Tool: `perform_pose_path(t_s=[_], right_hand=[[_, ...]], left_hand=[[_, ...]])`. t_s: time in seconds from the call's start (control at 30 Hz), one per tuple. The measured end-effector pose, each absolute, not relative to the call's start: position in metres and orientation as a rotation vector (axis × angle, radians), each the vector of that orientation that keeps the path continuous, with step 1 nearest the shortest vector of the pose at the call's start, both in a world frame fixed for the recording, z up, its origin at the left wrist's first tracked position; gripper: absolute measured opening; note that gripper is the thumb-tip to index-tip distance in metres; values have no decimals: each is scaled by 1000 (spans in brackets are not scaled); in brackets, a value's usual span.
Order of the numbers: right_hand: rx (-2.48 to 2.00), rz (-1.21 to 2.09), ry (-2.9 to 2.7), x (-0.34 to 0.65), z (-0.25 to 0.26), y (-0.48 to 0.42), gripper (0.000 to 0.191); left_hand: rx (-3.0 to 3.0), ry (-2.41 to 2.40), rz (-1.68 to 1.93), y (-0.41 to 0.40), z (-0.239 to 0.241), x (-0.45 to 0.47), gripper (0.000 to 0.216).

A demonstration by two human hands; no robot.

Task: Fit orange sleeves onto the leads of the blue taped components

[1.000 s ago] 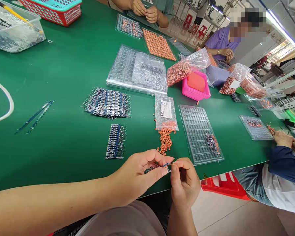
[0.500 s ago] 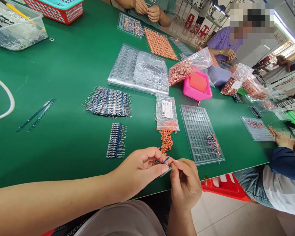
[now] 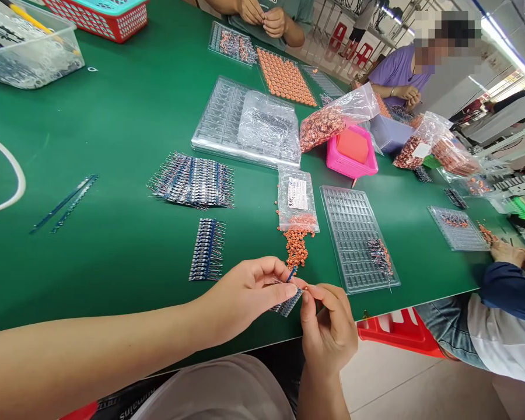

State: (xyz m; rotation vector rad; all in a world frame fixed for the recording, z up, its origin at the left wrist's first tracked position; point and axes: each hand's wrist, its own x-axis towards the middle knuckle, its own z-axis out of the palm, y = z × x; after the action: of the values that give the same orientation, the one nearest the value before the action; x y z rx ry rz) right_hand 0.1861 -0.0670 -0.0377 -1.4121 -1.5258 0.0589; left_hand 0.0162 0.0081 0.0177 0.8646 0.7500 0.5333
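Observation:
My left hand [image 3: 249, 291] is closed on a small blue circuit board panel [image 3: 287, 305] with thin wire leads, held just above the table's front edge. Thumb and forefinger of my right hand [image 3: 332, 326] pinch a tiny orange bead-like part [image 3: 305, 288] at the panel's right side; whether it sits on a lead I cannot tell. Just beyond my fingers, a pile of small orange parts [image 3: 296, 249] spills from a labelled plastic bag [image 3: 295, 189]. Left of it lie a board panel with leads [image 3: 206, 249] and a fanned stack of such panels [image 3: 196, 181].
A clear slotted tray [image 3: 350, 233] with wired parts lies right of the pile. Stacked clear trays [image 3: 221, 125], a pink basket [image 3: 352, 166] and a bag of copper-coloured parts [image 3: 328, 125] stand farther back. Co-workers sit opposite and at the right. Two thin strips [image 3: 72, 204] lie left.
The panel in my left hand has tilted and shows more below the thumb. Both hands have shifted slightly, the right still pinching beside the panel.

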Motion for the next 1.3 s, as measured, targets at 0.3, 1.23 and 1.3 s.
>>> perform_pose_path(t_s=[0.3,1.23,1.3], right_hand=[[-1407,17,-1539,186,-39,-68,30],[-1336,551,-1232,178,-37,-74,14],[-1331,574,-1196,177,-39,-73,12]], left_hand=[[921,728,579,4,20,17,14],[1008,813,566,3,17,19,15],[1009,828,561,4,18,20,16]])
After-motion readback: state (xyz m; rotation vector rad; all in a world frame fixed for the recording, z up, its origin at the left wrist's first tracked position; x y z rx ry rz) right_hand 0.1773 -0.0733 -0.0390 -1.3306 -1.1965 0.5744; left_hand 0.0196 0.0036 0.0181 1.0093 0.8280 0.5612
